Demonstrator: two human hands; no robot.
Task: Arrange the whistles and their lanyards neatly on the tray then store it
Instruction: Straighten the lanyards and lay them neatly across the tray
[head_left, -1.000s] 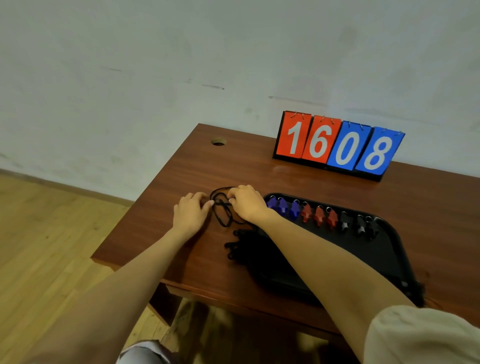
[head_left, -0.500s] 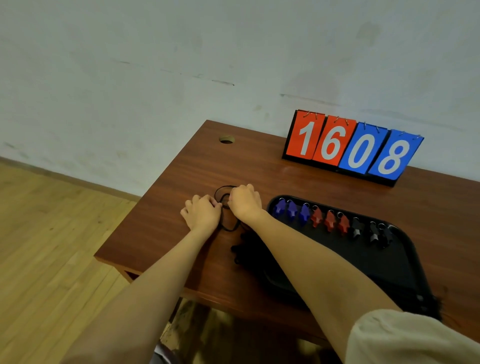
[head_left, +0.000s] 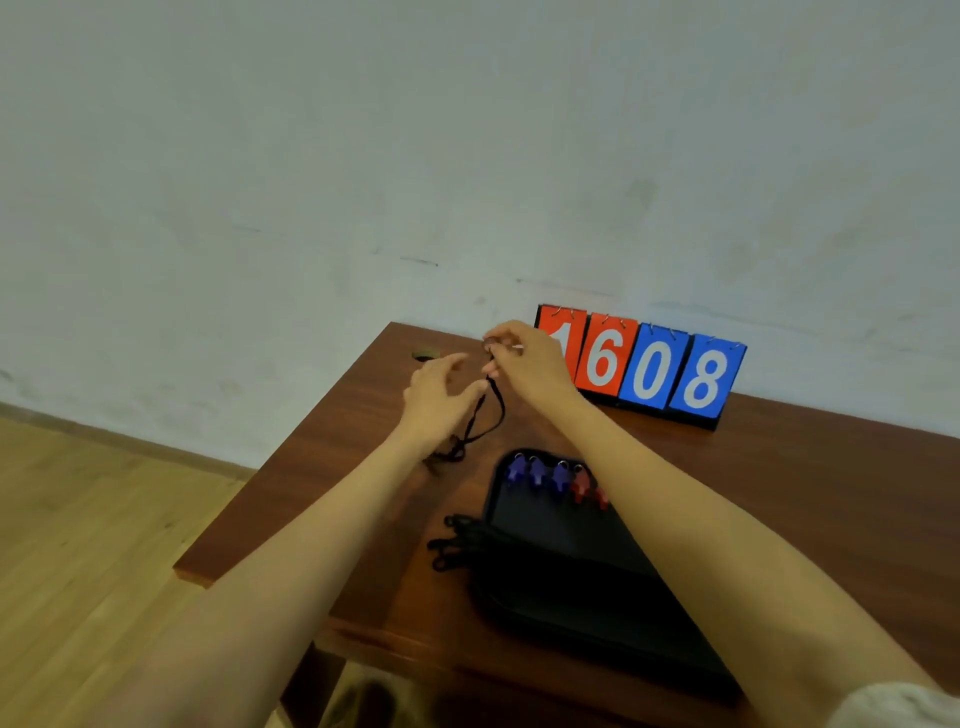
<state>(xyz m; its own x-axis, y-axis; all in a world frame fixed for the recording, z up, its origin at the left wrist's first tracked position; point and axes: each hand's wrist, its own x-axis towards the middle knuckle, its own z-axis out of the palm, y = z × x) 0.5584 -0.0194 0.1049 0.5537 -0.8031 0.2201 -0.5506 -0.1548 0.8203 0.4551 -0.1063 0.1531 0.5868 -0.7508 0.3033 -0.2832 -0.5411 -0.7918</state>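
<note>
Tidying step: beyond the tray (head_left: 545, 551), right hand (head_left: 524, 364) grip pinches the black lanyard (head_left: 467, 439), perhaps at its whistle; left hand (head_left: 441, 400) open alongside; next, coil it onto tray.

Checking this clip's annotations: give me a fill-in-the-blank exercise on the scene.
The scoreboard reads ____.
The right hand holds up a lanyard coloured ____.
On the tray, left of the red whistles, sit three ____ whistles.
Missing words: 1608; black; blue.
</note>
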